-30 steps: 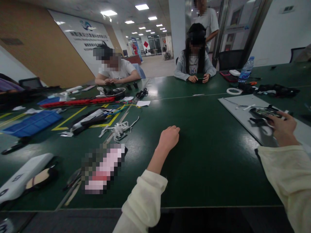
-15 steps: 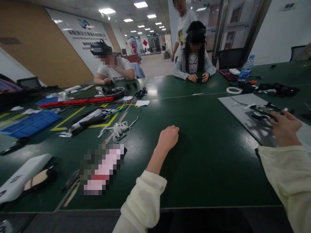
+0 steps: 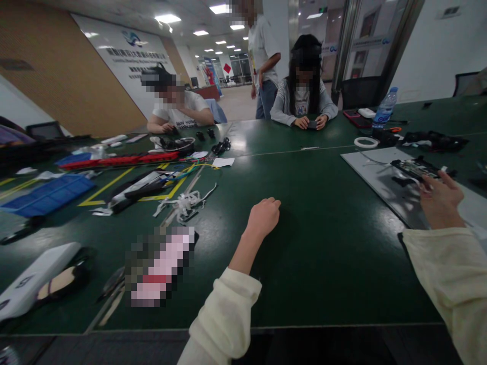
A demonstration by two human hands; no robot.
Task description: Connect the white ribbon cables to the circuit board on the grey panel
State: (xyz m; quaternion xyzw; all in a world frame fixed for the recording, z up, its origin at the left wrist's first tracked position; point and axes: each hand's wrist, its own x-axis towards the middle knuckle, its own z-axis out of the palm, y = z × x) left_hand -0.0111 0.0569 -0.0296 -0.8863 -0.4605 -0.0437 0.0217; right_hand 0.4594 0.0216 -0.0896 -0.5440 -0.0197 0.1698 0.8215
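My left hand [image 3: 264, 218] rests on the green table in a loose fist, and nothing shows in it; its palm side is hidden. Over at the right, my right hand [image 3: 443, 200] pinches the near side of a black-framed circuit board [image 3: 414, 166]. A thin cable trails from the board's far left side. Below the board lies a light grey panel [image 3: 376, 177], with the hand's shadow on it. The right fingertips are partly hidden by the board.
A tape roll [image 3: 366, 142], a water bottle [image 3: 385, 107] and black cables lie beyond the panel. On the left are a pixelated pink item [image 3: 167, 266], white strips [image 3: 186, 203], a blue tray [image 3: 47, 193] and a white case [image 3: 36, 276]. Several people are across the table.
My right hand has moved slightly left, and the circuit board has tilted so more of its face shows. My left hand stays put. The standing person has moved left.
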